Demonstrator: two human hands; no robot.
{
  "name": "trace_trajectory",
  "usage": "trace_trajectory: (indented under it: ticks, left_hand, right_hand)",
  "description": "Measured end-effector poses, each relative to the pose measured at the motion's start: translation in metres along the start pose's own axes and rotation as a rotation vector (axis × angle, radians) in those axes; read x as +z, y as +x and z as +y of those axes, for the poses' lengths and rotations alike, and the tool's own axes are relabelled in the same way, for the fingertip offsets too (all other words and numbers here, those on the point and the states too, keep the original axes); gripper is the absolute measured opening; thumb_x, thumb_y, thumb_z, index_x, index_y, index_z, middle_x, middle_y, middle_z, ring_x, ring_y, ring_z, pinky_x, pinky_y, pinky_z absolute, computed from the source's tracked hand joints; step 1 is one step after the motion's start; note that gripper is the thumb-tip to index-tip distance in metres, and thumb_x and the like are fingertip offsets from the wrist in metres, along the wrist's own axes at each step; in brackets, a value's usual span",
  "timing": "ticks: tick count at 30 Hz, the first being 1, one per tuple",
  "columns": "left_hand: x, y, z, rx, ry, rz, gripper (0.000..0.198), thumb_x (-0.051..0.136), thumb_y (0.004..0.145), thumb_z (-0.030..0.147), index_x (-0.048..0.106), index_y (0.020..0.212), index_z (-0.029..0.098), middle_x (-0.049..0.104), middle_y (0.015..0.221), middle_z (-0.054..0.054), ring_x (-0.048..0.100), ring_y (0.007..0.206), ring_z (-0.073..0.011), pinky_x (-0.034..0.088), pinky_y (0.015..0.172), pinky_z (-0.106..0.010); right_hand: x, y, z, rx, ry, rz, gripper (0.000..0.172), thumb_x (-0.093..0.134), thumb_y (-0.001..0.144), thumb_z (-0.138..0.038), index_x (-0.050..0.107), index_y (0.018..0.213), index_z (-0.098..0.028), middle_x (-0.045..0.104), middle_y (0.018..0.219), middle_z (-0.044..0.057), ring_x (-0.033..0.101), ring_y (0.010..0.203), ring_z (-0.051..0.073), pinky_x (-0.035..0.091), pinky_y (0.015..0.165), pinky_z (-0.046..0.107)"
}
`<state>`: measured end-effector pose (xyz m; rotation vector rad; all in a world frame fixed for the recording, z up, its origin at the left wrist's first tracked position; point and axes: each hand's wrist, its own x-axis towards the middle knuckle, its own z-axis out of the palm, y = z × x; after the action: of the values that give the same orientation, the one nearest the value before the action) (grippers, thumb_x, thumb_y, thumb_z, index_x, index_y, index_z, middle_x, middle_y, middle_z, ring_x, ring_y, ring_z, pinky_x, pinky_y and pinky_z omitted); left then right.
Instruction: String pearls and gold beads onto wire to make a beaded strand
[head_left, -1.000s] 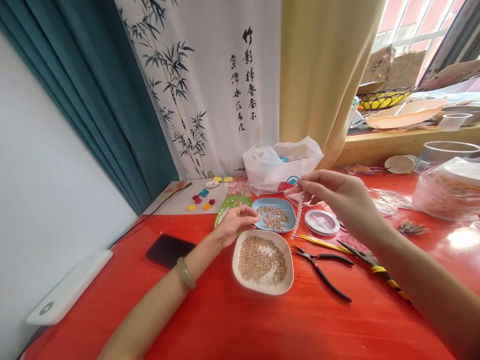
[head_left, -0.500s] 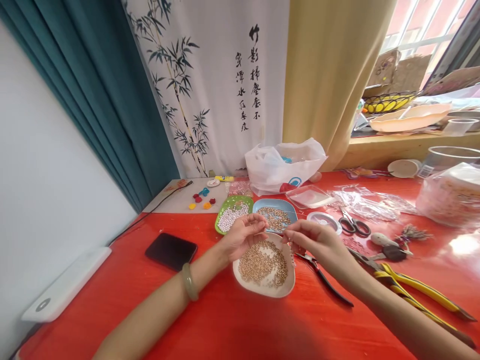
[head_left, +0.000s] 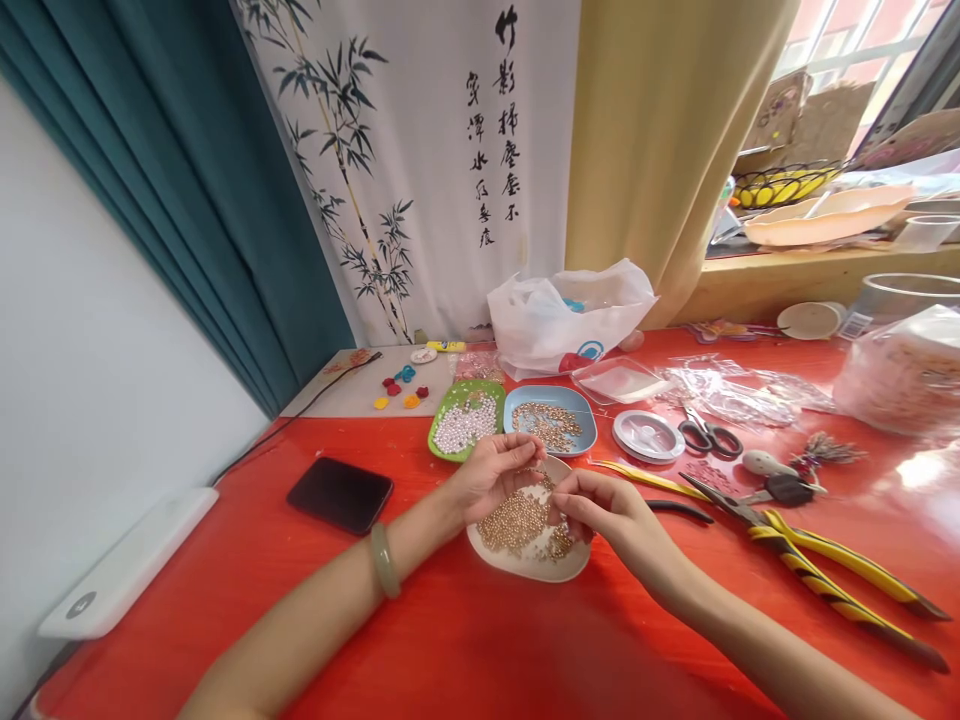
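My left hand (head_left: pixel 499 478) is above the white dish (head_left: pixel 536 572) of small gold beads (head_left: pixel 510 525), thumb and fingertips pinched together. My right hand (head_left: pixel 604 505) faces it over the dish's right side, its thumb and index finger also pinched. What lies between the fingertips of either hand is too small to make out. Some beads show just under my right fingers. Behind the dish, a green tray (head_left: pixel 434 440) holds pearly white beads (head_left: pixel 465 428), and a blue tray (head_left: pixel 577 400) holds more gold beads (head_left: pixel 551 428).
Right of the dish lie large yellow-black pliers (head_left: pixel 806 555), scissors (head_left: pixel 709 437), a clear spool (head_left: pixel 647 437) and keys (head_left: pixel 784 488). A black phone (head_left: pixel 340 494) is on the left. A white plastic bag (head_left: pixel 566 320) stands at the back, near clear plastic packaging (head_left: pixel 739 398).
My right hand has moved left and slightly down, closer to my left hand and farther over the white dish. My left hand stays pinched; the view has shifted slightly.
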<state>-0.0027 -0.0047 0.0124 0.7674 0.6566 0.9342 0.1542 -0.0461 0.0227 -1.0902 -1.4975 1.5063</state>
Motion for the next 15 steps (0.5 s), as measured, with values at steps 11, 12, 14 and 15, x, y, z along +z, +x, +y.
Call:
trace_trajectory:
  ticks: [11, 12, 14, 15]
  left_hand:
    - [0.0001, 0.0004, -0.0007, -0.018, -0.022, 0.024, 0.016, 0.07, 0.063, 0.019, 0.059, 0.07, 0.009, 0.056, 0.065, 0.0, 0.054, 0.055, -0.005, 0.047, 0.057, -0.016]
    - [0.0001, 0.0003, -0.0008, -0.019, -0.022, 0.022, 0.017, 0.07, 0.063, 0.019, 0.059, 0.07, 0.009, 0.056, 0.065, -0.001, 0.054, 0.055, -0.005, 0.047, 0.057, -0.016]
    - [-0.0001, 0.0001, -0.0009, -0.019, -0.021, 0.018, 0.017, 0.07, 0.062, 0.019, 0.059, 0.07, 0.009, 0.056, 0.065, -0.001, 0.054, 0.055, -0.0051, 0.047, 0.056, -0.016]
    - [-0.0003, -0.0001, -0.0011, -0.019, -0.021, 0.015, 0.017, 0.071, 0.062, 0.019, 0.059, 0.07, 0.009, 0.056, 0.065, -0.001, 0.054, 0.055, -0.0052, 0.046, 0.056, -0.016]
  right_hand:
    - [-0.0015, 0.0004, 0.0074, -0.042, -0.018, -0.022, 0.019, 0.052, 0.075, -0.032, 0.052, 0.064, -0.017, 0.052, 0.057, -0.002, 0.042, 0.05, 0.009, 0.033, 0.049, 0.023]
    - [-0.0015, 0.0006, 0.0078, -0.044, -0.018, -0.021, 0.019, 0.052, 0.075, -0.032, 0.052, 0.064, -0.017, 0.05, 0.056, -0.002, 0.042, 0.049, 0.008, 0.033, 0.049, 0.023]
    - [-0.0017, 0.0011, 0.0086, -0.047, -0.019, -0.023, 0.019, 0.052, 0.075, -0.031, 0.052, 0.064, -0.017, 0.049, 0.055, -0.003, 0.042, 0.049, 0.008, 0.033, 0.048, 0.022]
    - [-0.0019, 0.0013, 0.0092, -0.048, -0.019, -0.024, 0.018, 0.052, 0.075, -0.031, 0.052, 0.064, -0.017, 0.049, 0.055, -0.003, 0.042, 0.049, 0.008, 0.033, 0.048, 0.022]
